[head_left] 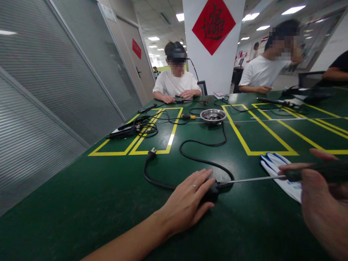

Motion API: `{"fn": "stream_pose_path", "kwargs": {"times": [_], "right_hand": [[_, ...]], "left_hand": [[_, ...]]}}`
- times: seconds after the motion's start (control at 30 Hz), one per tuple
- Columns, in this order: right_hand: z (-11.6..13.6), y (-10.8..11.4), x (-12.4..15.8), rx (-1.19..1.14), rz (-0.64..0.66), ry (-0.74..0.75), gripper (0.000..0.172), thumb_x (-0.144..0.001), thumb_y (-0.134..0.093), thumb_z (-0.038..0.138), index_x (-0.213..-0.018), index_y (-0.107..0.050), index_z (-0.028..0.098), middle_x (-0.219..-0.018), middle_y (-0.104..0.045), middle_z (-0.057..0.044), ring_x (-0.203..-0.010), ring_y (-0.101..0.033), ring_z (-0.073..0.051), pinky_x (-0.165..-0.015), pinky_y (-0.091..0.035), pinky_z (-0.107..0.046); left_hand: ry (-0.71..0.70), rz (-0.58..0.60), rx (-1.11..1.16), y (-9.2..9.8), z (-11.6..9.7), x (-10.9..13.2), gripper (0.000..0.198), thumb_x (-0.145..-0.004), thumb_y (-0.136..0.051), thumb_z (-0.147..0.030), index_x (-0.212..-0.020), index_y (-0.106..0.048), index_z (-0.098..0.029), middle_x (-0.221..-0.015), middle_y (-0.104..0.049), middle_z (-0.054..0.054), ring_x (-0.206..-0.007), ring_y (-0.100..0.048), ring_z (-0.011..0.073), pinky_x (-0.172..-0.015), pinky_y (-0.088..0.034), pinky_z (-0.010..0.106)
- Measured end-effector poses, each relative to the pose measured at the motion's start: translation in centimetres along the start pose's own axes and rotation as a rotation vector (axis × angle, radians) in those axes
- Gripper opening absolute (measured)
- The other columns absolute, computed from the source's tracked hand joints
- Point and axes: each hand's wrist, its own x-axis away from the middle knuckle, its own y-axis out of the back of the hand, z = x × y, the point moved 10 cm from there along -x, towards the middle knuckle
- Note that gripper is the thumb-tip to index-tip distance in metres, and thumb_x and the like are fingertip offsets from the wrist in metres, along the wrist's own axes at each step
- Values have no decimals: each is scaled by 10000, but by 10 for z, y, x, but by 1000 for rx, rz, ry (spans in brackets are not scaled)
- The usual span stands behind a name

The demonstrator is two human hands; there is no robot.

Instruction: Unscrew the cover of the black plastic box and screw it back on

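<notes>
My left hand (189, 199) lies over a small black plastic housing (212, 194), pressing it to the table with the fingers along its top and the thumb at its near side. Most of the housing is hidden under the palm. A black power cord (160, 184) with a plug (151, 153) leaves its left side, and another black cable (206, 163) leaves its right end. My right hand (320, 195), at the right edge, is closed around the dark handle of a screwdriver (252, 179). Its long shaft points left, the tip at the housing's right end.
White gloves with blue trim (282, 179) lie beside my right hand. Farther back are a metal bowl (213, 116) with small parts, a yellow-black screwdriver (188, 116), coiled black cables (146, 128) and yellow tape outlines (149, 152). Two people in white shirts sit across the green table (81, 203).
</notes>
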Motion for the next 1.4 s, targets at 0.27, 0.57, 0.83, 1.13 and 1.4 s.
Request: {"fn": "stream_pose_path", "kwargs": {"times": [0.27, 0.57, 0.83, 1.13, 1.4], "right_hand": [[3, -5, 2, -16, 25, 28, 542, -749, -669, 349, -1271, -554, 266, -809, -730, -1, -744, -699, -196, -809, -582, -328], [3, -21, -4, -72, 176, 54, 625, -712, -672, 386, -1296, -510, 233, -838, -735, -11, -808, -700, -186, -757, -583, -260], [59, -44, -15, -307, 329, 274, 1071, -635, -757, 231, -1475, -99, 317, -1011, -640, -8, -847, -660, -152, -740, -579, -252], [110, -68, -20, -248, 526, 521, 713, -733, -676, 208, -1372, -371, 294, -1195, -576, -47, -998, -646, -187, -906, -539, -338], [153, -78, -9, -120, 477, 751, 560, -743, -696, 283, -1272, -514, 302, -1293, -554, 5, -1105, -599, -222, -932, -535, -384]], "left_hand": [[36, 119, 47, -11, 4, -9, 393, -947, -473, -146, -1323, -384, -216, -1482, -366, 73, -1306, -395, 232, -1103, -338, 457], [88, 206, -21, -10, -2, -12, 397, -908, -506, -147, -1285, -403, -219, -1379, -413, 103, -1155, -455, 273, -986, -418, 469], [110, 191, -87, -11, -5, -15, 341, -918, -466, -153, -1252, -421, -206, -1307, -455, 112, -1089, -480, 269, -947, -433, 464], [97, 132, -105, -12, -5, -13, 364, -914, -470, -148, -1268, -411, -210, -1315, -454, 114, -1112, -479, 271, -948, -432, 462], [106, 147, -98, -13, -4, -13, 387, -919, -457, -144, -1296, -397, -206, -1316, -445, 114, -1120, -469, 276, -954, -423, 463]]}}
